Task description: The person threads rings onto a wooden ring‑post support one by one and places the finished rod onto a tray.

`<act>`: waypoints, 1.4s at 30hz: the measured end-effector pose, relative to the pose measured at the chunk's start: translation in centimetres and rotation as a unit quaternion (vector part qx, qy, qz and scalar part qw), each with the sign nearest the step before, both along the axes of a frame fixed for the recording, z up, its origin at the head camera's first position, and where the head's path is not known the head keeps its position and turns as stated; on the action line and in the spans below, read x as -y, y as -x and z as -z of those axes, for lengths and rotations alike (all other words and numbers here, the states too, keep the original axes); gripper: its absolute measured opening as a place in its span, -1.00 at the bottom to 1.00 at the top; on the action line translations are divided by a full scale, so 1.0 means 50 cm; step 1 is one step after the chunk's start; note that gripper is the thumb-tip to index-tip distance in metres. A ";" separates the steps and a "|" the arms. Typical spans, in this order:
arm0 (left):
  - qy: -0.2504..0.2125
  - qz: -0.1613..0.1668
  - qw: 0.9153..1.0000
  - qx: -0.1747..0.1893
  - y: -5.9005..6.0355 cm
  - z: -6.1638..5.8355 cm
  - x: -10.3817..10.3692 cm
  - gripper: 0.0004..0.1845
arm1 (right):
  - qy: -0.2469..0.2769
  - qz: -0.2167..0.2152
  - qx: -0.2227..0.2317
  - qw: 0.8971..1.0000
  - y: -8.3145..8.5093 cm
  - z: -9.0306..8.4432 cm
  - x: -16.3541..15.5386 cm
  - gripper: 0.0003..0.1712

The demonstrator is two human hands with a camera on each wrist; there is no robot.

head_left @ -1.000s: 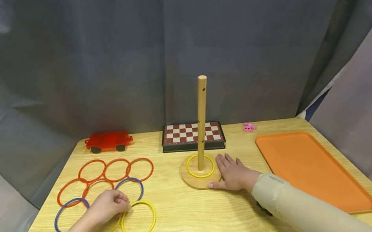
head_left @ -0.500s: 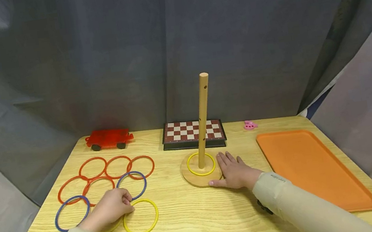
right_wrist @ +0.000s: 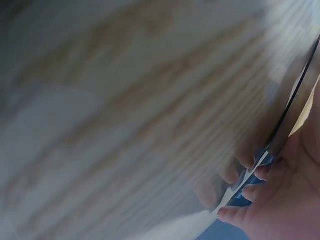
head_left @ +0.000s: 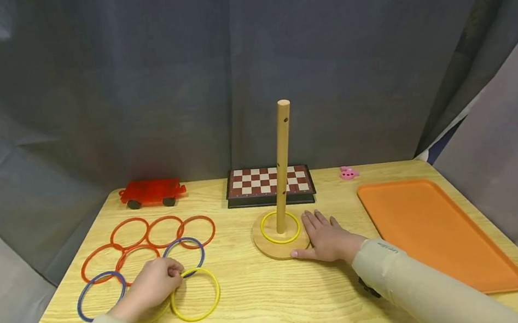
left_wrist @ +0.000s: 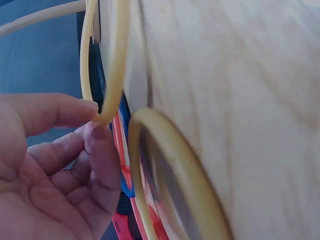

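My left hand (head_left: pixel 154 284) pinches a yellow ring (head_left: pixel 217 286) between thumb and forefinger at its upper left edge; the left wrist view shows this ring (left_wrist: pixel 117 55) standing tilted up from the table. A second yellow ring (head_left: pixel 154 318) lies partly hidden under that hand and wrist. With fingers spread, my right hand (head_left: pixel 327 243) rests at the right edge of a round wooden base (head_left: pixel 271 251). From the base rises an upright wooden pole (head_left: pixel 283 166), and another yellow ring (head_left: pixel 282 242) lies around its foot.
Several red rings (head_left: pixel 128 221) and two blue rings (head_left: pixel 80 302) lie overlapping on the left. Behind them stands a red toy wagon (head_left: pixel 151 192). A checkered game board (head_left: pixel 252 184) is behind the pole, a pink toy (head_left: pixel 349 173) at the back, and an orange tray (head_left: pixel 429 237) on the right.
My left hand has closed its pinch on the yellow ring, which has tilted and shifted slightly up and away from me. The right hand stays at the base.
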State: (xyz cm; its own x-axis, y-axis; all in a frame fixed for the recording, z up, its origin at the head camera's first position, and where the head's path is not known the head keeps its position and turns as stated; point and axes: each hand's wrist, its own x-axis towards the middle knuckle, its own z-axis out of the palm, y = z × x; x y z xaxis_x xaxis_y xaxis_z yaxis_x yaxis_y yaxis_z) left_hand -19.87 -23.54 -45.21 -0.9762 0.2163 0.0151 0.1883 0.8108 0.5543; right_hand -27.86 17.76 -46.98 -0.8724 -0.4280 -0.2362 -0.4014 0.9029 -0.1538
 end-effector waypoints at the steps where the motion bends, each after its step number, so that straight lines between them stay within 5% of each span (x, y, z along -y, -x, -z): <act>1: 0.000 0.003 1.000 -0.002 0.000 -0.003 0.001 -0.85 | -0.001 0.001 -0.001 1.000 0.001 -0.001 -0.001 0.31; 7: -0.023 0.009 1.000 0.013 0.007 -0.004 0.009 -0.88 | 0.002 0.003 -0.004 1.000 0.004 0.000 -0.007 0.31; 11: -0.092 0.013 0.994 0.050 0.015 0.000 0.011 -0.92 | 0.003 0.003 -0.003 1.000 0.003 0.001 -0.008 0.31; 19: -0.294 0.044 0.943 0.152 0.044 -0.032 -0.026 -0.75 | 0.003 0.004 -0.004 1.000 0.000 0.000 -0.008 0.30; 28: -0.389 0.025 0.916 0.095 0.111 -0.170 -0.084 -0.69 | 0.002 0.001 -0.006 1.000 0.000 -0.002 -0.004 0.30; 34: -0.472 0.042 0.878 0.067 0.132 -0.273 -0.123 -0.91 | 0.003 -0.001 -0.006 1.000 0.002 -0.001 -0.004 0.31; 42: -0.547 0.075 0.832 0.051 0.146 -0.382 -0.190 -0.81 | -0.001 -0.004 -0.002 1.000 0.003 0.004 -0.001 0.32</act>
